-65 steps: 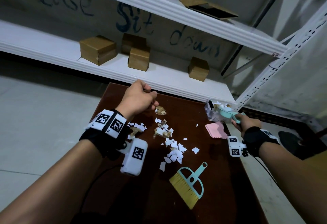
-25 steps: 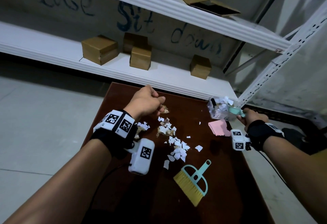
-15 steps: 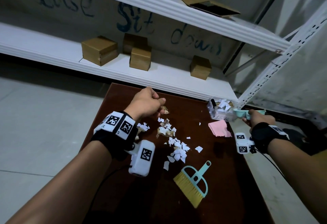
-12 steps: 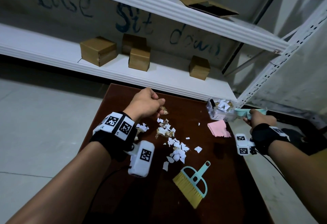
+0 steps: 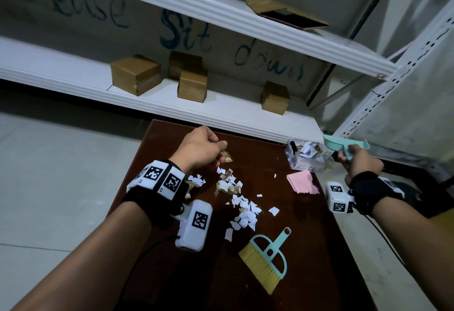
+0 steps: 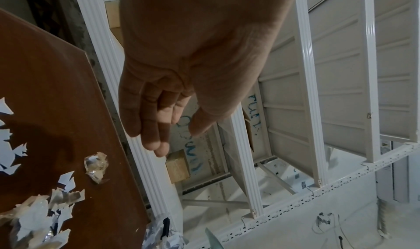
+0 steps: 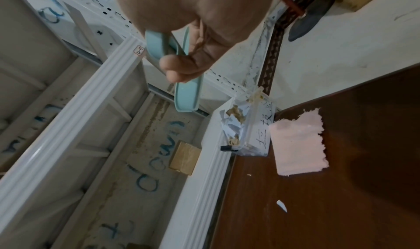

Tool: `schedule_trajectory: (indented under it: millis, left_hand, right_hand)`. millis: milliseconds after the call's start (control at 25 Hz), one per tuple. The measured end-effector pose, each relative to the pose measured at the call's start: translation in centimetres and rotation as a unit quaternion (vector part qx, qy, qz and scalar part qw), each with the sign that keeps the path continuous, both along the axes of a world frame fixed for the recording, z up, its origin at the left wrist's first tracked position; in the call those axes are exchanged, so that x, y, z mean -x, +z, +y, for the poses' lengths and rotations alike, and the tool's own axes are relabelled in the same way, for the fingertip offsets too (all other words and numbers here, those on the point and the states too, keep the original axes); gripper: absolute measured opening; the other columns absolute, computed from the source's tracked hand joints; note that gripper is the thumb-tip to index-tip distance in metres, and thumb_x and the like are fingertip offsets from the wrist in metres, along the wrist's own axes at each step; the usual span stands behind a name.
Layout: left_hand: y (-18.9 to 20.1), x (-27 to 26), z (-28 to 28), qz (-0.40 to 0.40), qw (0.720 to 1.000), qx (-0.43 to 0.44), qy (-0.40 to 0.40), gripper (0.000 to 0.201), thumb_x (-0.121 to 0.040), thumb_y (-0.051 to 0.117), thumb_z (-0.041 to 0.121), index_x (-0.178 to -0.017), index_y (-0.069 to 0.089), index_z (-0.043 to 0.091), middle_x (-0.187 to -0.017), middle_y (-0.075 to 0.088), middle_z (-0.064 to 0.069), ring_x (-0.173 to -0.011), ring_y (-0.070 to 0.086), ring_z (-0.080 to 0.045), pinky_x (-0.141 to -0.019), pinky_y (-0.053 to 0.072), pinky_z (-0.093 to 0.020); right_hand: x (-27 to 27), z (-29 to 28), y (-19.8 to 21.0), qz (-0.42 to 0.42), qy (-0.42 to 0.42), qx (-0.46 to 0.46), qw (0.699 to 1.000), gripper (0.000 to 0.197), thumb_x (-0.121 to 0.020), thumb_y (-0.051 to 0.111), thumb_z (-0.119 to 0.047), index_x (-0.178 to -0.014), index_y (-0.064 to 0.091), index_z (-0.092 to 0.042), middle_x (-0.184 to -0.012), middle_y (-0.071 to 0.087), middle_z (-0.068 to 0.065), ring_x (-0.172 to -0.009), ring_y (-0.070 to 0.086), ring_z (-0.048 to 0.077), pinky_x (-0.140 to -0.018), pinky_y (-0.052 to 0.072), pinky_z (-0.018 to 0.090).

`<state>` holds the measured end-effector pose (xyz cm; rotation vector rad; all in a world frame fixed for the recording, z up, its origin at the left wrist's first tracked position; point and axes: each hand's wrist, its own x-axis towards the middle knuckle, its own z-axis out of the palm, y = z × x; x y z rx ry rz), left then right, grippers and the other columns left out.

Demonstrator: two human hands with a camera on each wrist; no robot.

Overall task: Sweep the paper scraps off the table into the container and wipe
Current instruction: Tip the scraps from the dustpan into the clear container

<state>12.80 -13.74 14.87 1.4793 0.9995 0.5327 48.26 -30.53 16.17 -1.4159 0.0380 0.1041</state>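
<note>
Mint-green plastic fills my right hand (image 5: 361, 163): my fingers are curled round the handle of the small dustpan (image 5: 344, 144), which I hold raised past the far right corner of the table (image 5: 307, 249), its pan beside and a little above the clear container (image 5: 305, 157). That container stands at the far right corner, touching the shelf edge, with white and brownish scraps heaped inside and a handwritten label on its near wall. Just in front of it lies a pink cloth (image 5: 303, 183) with a ragged edge, flat on the dark brown wood. My left hand (image 5: 200, 149) hovers over the far middle of the table, holding nothing; from the head view the fingers look loosely curled, and the wrist view shows them hanging relaxed, close together, thumb apart. Right below its fingertips sits one crumpled brownish scrap (image 5: 226, 157). The paper scraps (image 5: 242, 208) lie scattered in a loose trail down the middle of the table, white bits mixed with tan crumpled ones, thicker toward the near end. Nearer me, just beyond the last scraps, the small brush (image 5: 266, 260) lies flat, yellow bristles pointing to the near left and green handle angled to the far right. Cardboard boxes (image 5: 136, 74) stand on the white shelf (image 5: 221, 111) behind the table.
</note>
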Motion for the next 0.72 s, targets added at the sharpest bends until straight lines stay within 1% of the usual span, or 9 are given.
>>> schedule_trajectory:
  millis: [80, 120, 200, 360, 440, 480, 600, 680, 720]
  left_hand:
    - [0.1, 0.0, -0.2, -0.007, 1.000, 0.001, -0.003, 0.016, -0.099, 0.066, 0.019, -0.103, 0.053, 0.010, -0.077, 0.077, -0.015, -0.049, 0.065, -0.017, -0.044, 0.049, -0.025]
    - [0.1, 0.0, -0.4, -0.010, 1.000, -0.003, -0.008, 0.015, -0.099, 0.065, 0.019, -0.101, 0.054, 0.010, -0.075, 0.077, -0.013, -0.050, 0.065, -0.017, -0.047, 0.051, -0.026]
    - [0.3, -0.1, -0.8, -0.016, 1.000, -0.012, -0.021, 0.012, -0.100, 0.064, 0.020, -0.096, 0.056, 0.012, -0.071, 0.077, -0.009, -0.053, 0.066, -0.017, -0.055, 0.053, -0.028]
    - [0.4, -0.4, -1.7, -0.028, 0.999, -0.025, -0.022, 0.011, -0.100, 0.063, 0.017, -0.092, 0.059, 0.011, -0.072, 0.076, -0.010, -0.057, 0.066, -0.020, -0.059, 0.054, -0.027]
    - [0.2, -0.4, -2.1, -0.029, 0.999, -0.033, -0.025, 0.012, -0.100, 0.063, 0.017, -0.090, 0.060, 0.011, -0.075, 0.077, -0.011, -0.059, 0.067, -0.021, -0.064, 0.055, -0.029]
    - [0.1, -0.3, -2.2, -0.029, 0.999, -0.035, -0.028, 0.013, -0.100, 0.063, 0.017, -0.089, 0.060, 0.011, -0.076, 0.077, -0.012, -0.059, 0.067, -0.021, -0.065, 0.054, -0.029]
    - [0.0, -0.2, -2.2, -0.035, 0.998, -0.034, -0.031, 0.013, -0.101, 0.062, 0.014, -0.089, 0.060, 0.009, -0.075, 0.076, -0.013, -0.057, 0.066, -0.020, -0.064, 0.053, -0.030]
    - [0.1, -0.2, -2.1, -0.036, 0.998, -0.034, -0.030, 0.014, -0.101, 0.061, 0.013, -0.088, 0.060, 0.009, -0.075, 0.076, -0.013, -0.057, 0.066, -0.020, -0.063, 0.053, -0.029]
    - [0.1, -0.3, -2.2, -0.037, 0.998, -0.033, -0.031, 0.014, -0.101, 0.061, 0.013, -0.088, 0.060, 0.009, -0.076, 0.076, -0.014, -0.057, 0.066, -0.020, -0.063, 0.053, -0.029]
  right_hand:
    - [1.4, 0.0, 0.3, -0.002, 0.027, -0.015, 1.000, 0.011, -0.087, 0.067, 0.004, -0.081, 0.058, 0.003, -0.080, 0.063, 0.018, -0.039, 0.059, 0.014, -0.047, 0.052, 0.023]
    - [2.2, 0.0, 0.3, 0.001, 0.048, -0.020, 0.999, 0.008, -0.088, 0.067, 0.003, -0.088, 0.060, 0.007, -0.079, 0.064, 0.017, -0.041, 0.060, 0.014, -0.047, 0.052, 0.022]
    - [4.2, 0.0, -0.2, 0.001, 0.097, -0.024, 0.995, 0.017, -0.090, 0.066, 0.001, -0.102, 0.063, 0.011, -0.078, 0.065, 0.019, -0.045, 0.062, 0.016, -0.047, 0.052, 0.022]
    - [8.8, 0.1, -1.2, -0.011, 0.158, -0.046, 0.986, 0.011, -0.093, 0.062, 0.003, -0.101, 0.063, 0.010, -0.070, 0.063, 0.018, -0.045, 0.059, 0.016, -0.044, 0.048, 0.023]
    - [10.5, 0.1, -1.5, -0.014, 0.183, -0.050, 0.982, 0.006, -0.095, 0.060, 0.003, -0.093, 0.064, 0.006, -0.062, 0.065, 0.013, -0.045, 0.057, 0.016, -0.042, 0.046, 0.022]
    - [11.1, 0.0, -1.6, -0.017, 0.190, -0.049, 0.980, 0.009, -0.096, 0.059, 0.003, -0.088, 0.064, 0.002, -0.060, 0.065, 0.011, -0.046, 0.057, 0.016, -0.042, 0.045, 0.021]
    - [12.1, -0.3, -1.8, -0.019, 0.211, -0.054, 0.976, 0.010, -0.096, 0.061, 0.000, -0.088, 0.066, -0.001, -0.071, 0.065, 0.016, -0.051, 0.056, 0.018, -0.042, 0.043, 0.021]
    - [12.4, -0.5, -2.2, -0.021, 0.219, -0.059, 0.974, 0.008, -0.097, 0.062, -0.003, -0.096, 0.067, 0.003, -0.075, 0.064, 0.020, -0.053, 0.056, 0.019, -0.043, 0.044, 0.021]
    - [12.5, -0.5, -2.4, -0.023, 0.219, -0.056, 0.974, 0.012, -0.097, 0.063, -0.005, -0.101, 0.067, 0.006, -0.077, 0.065, 0.022, -0.053, 0.056, 0.020, -0.044, 0.045, 0.021]
